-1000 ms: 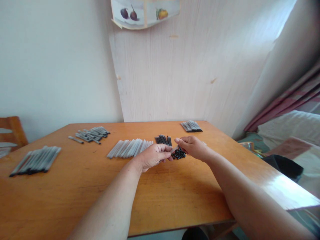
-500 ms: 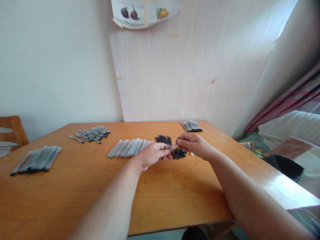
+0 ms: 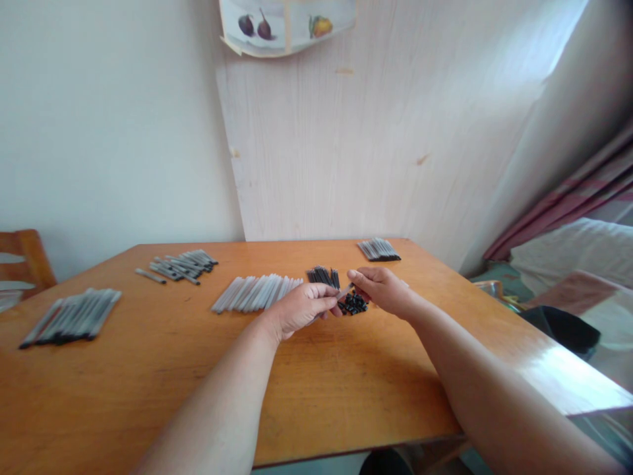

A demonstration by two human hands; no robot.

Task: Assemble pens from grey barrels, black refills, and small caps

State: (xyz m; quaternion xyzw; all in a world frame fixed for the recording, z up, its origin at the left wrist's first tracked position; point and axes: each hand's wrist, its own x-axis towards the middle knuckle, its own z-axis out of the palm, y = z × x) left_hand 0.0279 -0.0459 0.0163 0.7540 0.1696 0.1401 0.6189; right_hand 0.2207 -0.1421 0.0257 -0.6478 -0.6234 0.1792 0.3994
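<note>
My left hand [image 3: 309, 303] is closed round a slim translucent pen barrel [image 3: 343, 291], which slants up to the right. At the upper end of that barrel, my right hand [image 3: 380, 287] pinches with thumb and fingers; a small dark part shows there, mostly covered by the fingertips. Just below the hands lies a heap of small black caps [image 3: 353, 303]. A bundle of thin dark refills [image 3: 324, 277] is behind the left fingers. To the left of my left hand, a row of whitish empty barrels [image 3: 252, 293] lies side by side, partly covered by the hand.
Pens with black ends lie in groups: one at the near left [image 3: 74, 316], a loose pile [image 3: 182, 265] farther back, and one at the back right [image 3: 378, 249]. All rest on the wooden table [image 3: 346, 396]. A black bin [image 3: 561, 330] stands beyond its right edge.
My right hand has shifted slightly, with its thumb now raised higher against the barrel's end. The left hand holds the barrel in nearly the same place.
</note>
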